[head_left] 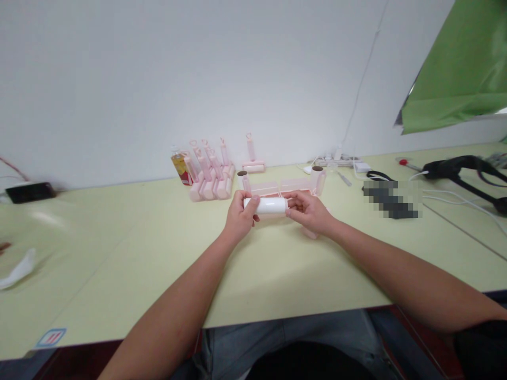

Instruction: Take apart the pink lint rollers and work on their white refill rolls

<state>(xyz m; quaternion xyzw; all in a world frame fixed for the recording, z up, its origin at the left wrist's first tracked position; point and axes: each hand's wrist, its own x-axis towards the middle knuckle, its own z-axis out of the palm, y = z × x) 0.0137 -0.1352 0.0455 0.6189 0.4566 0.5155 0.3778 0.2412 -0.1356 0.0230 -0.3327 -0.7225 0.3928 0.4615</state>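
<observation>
Where the head view reaches its edges, several items are incomplete or unclear: a pixelated block (pixel 391 199) hides whatever lies right of centre on the table (pixel 119 253); black straps (pixel 463 171) run off the right edge; a green sheet (pixel 459 68) is cut by the top right corner; a white scrap (pixel 18 269) at far left is blurred. White roll (pixel 266 206): held level above the table, just in front of the pink trays (pixel 279 187). Left hand (pixel 240 214): fingers curled round the roll's left end. Right hand (pixel 308 210): fingers closed on its right end; a pink part (pixel 310 233) shows beneath this hand, mostly covered. Pink trays: two, side by side, contents not discernible. Pink rollers (pixel 209 177): a cluster lying with handles up against the wall, one roller (pixel 252 158) apart. Bottle (pixel 181 166): yellow liquid inside, left of the cluster. Power strip (pixel 340 160): at the wall, cables attached.
</observation>
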